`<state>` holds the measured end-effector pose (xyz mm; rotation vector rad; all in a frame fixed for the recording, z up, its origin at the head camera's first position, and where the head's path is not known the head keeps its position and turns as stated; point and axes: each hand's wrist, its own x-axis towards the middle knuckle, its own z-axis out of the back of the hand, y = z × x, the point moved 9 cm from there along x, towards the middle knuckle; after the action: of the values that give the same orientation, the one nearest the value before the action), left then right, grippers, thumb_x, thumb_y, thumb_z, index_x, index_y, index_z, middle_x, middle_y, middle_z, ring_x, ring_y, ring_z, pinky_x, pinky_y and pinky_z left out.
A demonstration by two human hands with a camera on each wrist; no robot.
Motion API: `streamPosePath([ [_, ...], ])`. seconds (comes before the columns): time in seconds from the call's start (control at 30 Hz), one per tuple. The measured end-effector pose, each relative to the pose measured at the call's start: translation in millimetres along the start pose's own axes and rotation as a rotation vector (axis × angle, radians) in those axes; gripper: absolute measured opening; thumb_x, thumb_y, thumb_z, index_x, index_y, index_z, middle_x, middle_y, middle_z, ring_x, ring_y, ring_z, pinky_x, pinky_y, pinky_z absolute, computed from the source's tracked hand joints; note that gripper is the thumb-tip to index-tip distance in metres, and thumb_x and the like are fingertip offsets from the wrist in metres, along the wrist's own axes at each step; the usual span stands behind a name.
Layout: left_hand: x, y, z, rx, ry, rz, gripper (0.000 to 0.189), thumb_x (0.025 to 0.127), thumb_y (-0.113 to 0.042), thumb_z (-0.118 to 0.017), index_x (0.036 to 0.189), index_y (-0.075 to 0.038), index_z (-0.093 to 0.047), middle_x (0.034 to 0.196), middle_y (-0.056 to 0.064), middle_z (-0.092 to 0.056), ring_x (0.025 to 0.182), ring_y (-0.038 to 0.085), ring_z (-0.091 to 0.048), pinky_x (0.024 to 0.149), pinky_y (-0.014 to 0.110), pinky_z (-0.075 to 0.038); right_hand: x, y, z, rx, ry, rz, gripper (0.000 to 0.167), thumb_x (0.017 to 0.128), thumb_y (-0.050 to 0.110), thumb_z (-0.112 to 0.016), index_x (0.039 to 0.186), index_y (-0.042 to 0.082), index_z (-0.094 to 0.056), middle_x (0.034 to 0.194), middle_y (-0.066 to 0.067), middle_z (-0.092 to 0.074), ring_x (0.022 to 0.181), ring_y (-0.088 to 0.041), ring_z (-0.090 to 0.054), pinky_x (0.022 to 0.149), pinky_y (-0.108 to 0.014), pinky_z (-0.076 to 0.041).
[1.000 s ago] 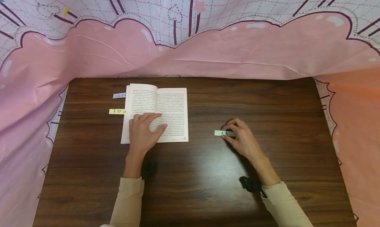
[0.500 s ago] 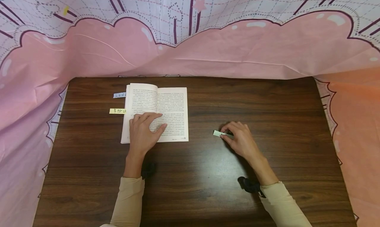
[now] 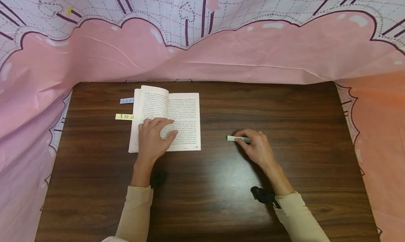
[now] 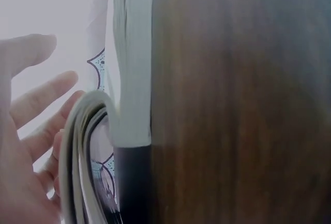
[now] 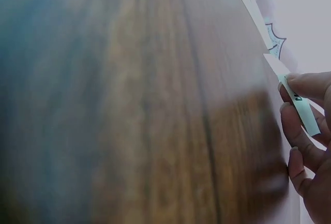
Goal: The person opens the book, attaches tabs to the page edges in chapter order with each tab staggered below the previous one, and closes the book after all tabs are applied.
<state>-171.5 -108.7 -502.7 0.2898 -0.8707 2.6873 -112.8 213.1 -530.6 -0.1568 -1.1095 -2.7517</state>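
Note:
A book (image 3: 185,110) lies spread on the dark wooden table, left of the middle. My left hand (image 3: 152,138) rests on its left page, fingers and thumb loosely spread. In the left wrist view the turned pages (image 4: 72,146) arch up beside the fingers, standing off the stack beneath. To the right of the book, my right hand (image 3: 258,147) pinches a pale green paper strip (image 3: 231,138) between thumb and fingertips. Dark handwriting shows on the strip (image 5: 307,117) in the right wrist view, partly covered by the thumb.
A blue tab (image 3: 126,100) and a yellow tab (image 3: 123,117), both handwritten, stick out from the book's left edge. Pink cloud-patterned cloth (image 3: 240,59) hangs behind the table (image 3: 284,105) and along both sides.
The left pages have arched higher under my left hand, which has barely shifted. My right hand has drifted slightly left with the green strip, which tilted and levelled again.

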Motion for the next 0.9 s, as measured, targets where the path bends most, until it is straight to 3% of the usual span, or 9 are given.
streamPosePath([
  [0.23, -1.8, 0.0, 2.7, 0.033, -0.026, 0.016, 0.031, 0.082, -0.036, -0.079, 0.107, -0.018, -0.077, 0.112, 0.006, -0.071, 0.092, 0.031, -0.052, 0.076, 0.048, -0.033, 3.1, 4, -4, 0.048, -0.005, -0.022, 0.012, 0.087, 0.013, -0.078, 0.098, 0.015, -0.075, 0.093, 0.002, -0.074, 0.080, -0.016, -0.068, 0.068, -0.038, -0.052],
  [0.57, 3.7, -2.2, -1.0, 0.038, -0.011, 0.091, 0.029, 0.082, -0.025, -0.077, 0.109, -0.013, -0.078, 0.113, 0.011, -0.070, 0.104, 0.034, -0.052, 0.088, 0.048, -0.040, 12.4, 14, -13, 0.113, -0.005, -0.011, 0.011, 0.087, 0.013, -0.078, 0.097, 0.015, -0.075, 0.090, 0.001, -0.074, 0.071, -0.012, -0.061, 0.064, -0.030, -0.046],
  [0.9, 3.8, -5.6, -5.6, 0.047, 0.026, 0.098, 0.031, 0.083, -0.030, -0.076, 0.110, -0.014, -0.078, 0.124, 0.009, -0.066, 0.114, 0.034, -0.051, 0.094, 0.052, -0.039, 20.0, 27, -27, 0.158, 0.001, -0.007, 0.011, 0.086, 0.014, -0.079, 0.096, 0.015, -0.075, 0.088, 0.002, -0.074, 0.064, -0.012, -0.053, 0.058, -0.028, -0.041],
])
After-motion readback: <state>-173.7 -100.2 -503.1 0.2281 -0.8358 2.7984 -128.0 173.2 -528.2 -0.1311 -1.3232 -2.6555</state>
